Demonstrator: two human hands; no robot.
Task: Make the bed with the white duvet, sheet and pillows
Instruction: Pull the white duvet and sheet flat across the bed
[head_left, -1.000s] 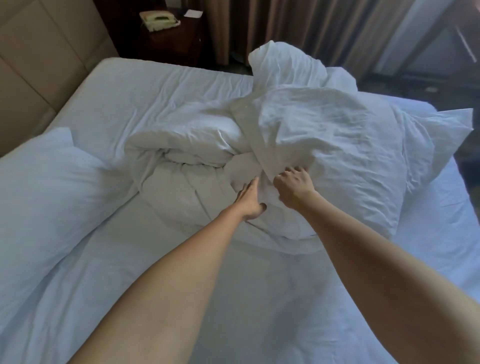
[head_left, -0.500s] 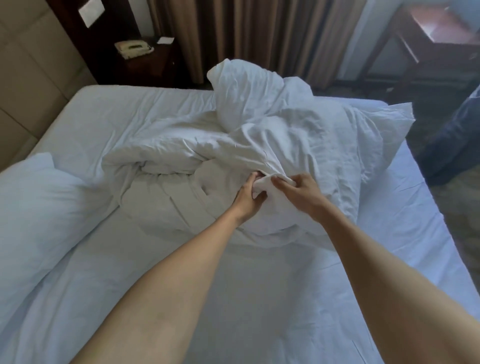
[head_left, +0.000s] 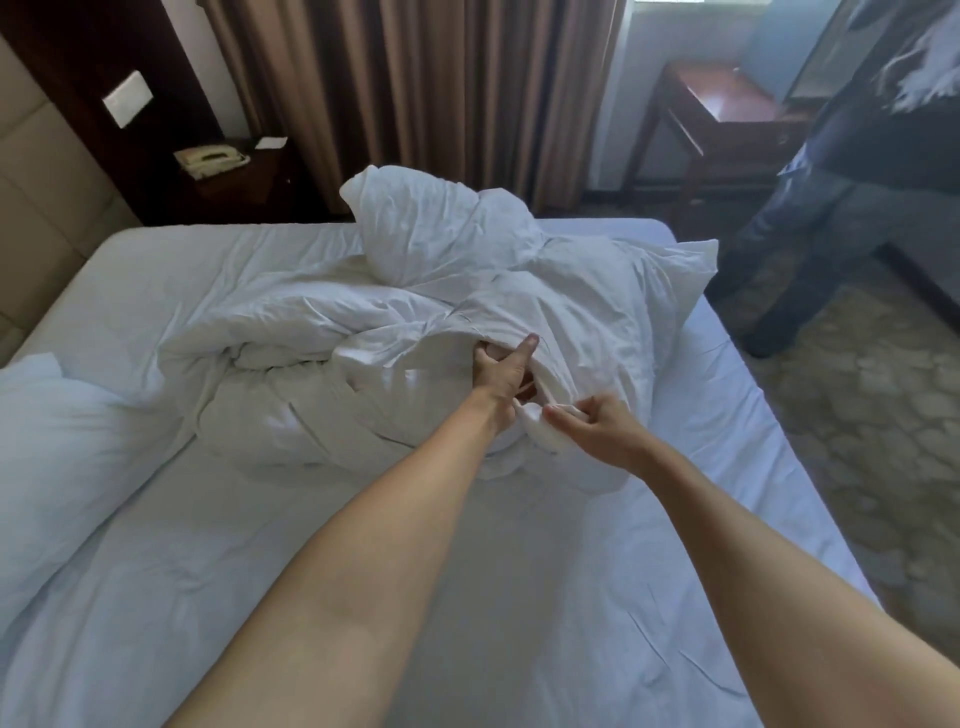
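Observation:
A crumpled white duvet (head_left: 415, 332) lies heaped across the middle of the bed, one bunched end sticking up at the back. My left hand (head_left: 501, 371) grips a fold of the duvet, thumb raised. My right hand (head_left: 597, 428) pinches the duvet's edge just to the right and nearer to me. A white pillow (head_left: 57, 447) lies at the left edge. The white sheet (head_left: 519, 597) covers the mattress, wrinkled, under both my forearms.
A dark nightstand (head_left: 244, 182) with a telephone (head_left: 210, 158) stands beyond the bed's far left corner. Brown curtains (head_left: 415, 93) hang behind. A wooden table (head_left: 727, 109) stands at the back right. Another person (head_left: 831, 208) stands on the carpet right of the bed.
My hands have parted: the left has moved up into a fold, the right has drawn the duvet's edge toward me. The view has tilted up, showing more room and the other person.

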